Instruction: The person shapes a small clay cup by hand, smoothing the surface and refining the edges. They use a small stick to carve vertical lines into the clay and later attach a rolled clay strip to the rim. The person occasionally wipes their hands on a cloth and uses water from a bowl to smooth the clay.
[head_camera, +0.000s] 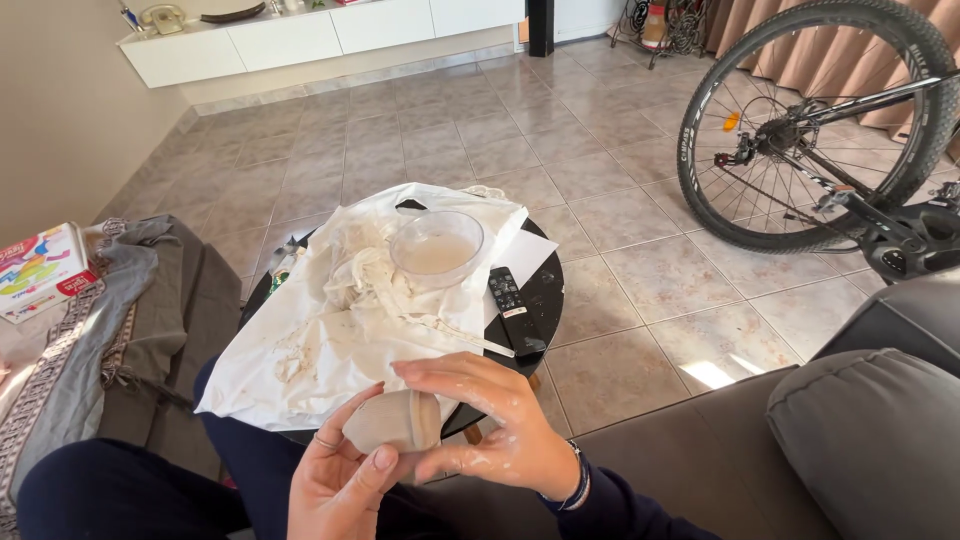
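Both hands are closing on 1 lump of pale clay (393, 421), which is sitting between them above the lap. The left hand (335, 480) is cupping it from below, thumb pressing its front. The right hand (490, 425), smeared white, is wrapping over its right side. Just beyond, a clear bowl (436, 247) and remote (515, 310) are resting on the cloth-covered round table (545, 290).

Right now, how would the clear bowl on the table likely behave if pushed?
The clear bowl looks thin and probably light, so it may slide easily. It sits on a crumpled white plastic sheet, so it may tip. The cloudy liquid inside could slosh.
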